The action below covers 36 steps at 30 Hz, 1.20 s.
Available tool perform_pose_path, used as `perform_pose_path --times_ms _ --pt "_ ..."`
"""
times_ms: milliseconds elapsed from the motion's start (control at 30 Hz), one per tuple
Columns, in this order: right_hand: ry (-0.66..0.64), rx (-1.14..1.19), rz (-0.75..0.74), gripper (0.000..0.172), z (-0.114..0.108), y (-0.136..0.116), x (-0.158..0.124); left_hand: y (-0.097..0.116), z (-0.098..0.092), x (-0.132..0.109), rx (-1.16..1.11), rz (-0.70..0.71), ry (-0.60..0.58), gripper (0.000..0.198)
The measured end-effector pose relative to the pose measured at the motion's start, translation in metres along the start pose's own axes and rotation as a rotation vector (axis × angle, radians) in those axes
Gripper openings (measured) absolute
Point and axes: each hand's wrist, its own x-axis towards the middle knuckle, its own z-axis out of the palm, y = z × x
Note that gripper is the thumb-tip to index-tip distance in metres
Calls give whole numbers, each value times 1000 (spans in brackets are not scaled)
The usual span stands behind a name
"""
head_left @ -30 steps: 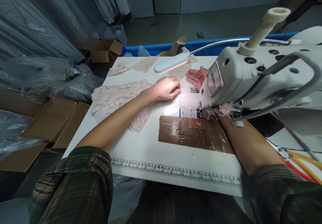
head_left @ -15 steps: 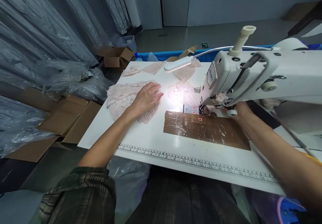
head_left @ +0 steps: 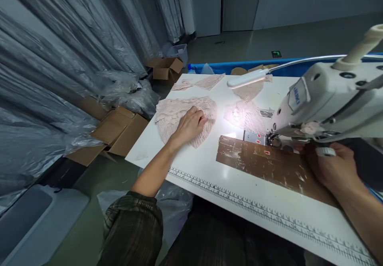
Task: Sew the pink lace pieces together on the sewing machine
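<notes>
My left hand (head_left: 191, 125) rests on a stack of pale pink lace pieces (head_left: 168, 116) at the table's left side. Its fingers are curled and pressed together on the top lace piece. My right hand (head_left: 338, 164) is beside the needle area of a white sewing machine (head_left: 323, 94), low under its head. The machine's white knob and head hide the right fingertips, so their grip does not show. Another lace piece (head_left: 247, 116) lies under the lamp's light, left of the presser foot (head_left: 271, 138).
A brown taped plate (head_left: 263, 166) covers the table before the needle. A printed ruler (head_left: 239, 200) runs along the front edge. A white lamp (head_left: 247, 78) hangs over the table. More lace (head_left: 209, 82) lies at the back. Cardboard boxes (head_left: 125, 128) stand on the floor at left.
The view has swung left. My left fingers, spread before, are now drawn together on the lace stack. My right hand has come nearer, out from behind the machine head.
</notes>
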Motion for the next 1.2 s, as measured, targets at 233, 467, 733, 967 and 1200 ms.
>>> perform_pose_path --times_ms 233,467,733,967,1200 --pt "113 -440 44 32 10 -25 -18 39 20 -17 -450 375 -352 20" --pt "54 -436 -43 7 15 -26 -17 24 26 -10 -272 491 -246 23" --pt "-34 -520 -92 13 13 -25 -17 1 16 -4 -45 532 -289 13" --pt "-190 -599 -168 23 -6 -23 -18 10 28 0 -84 610 -122 22" --pt "-733 -498 -361 31 3 -36 -73 80 34 -39 -479 790 -390 17"
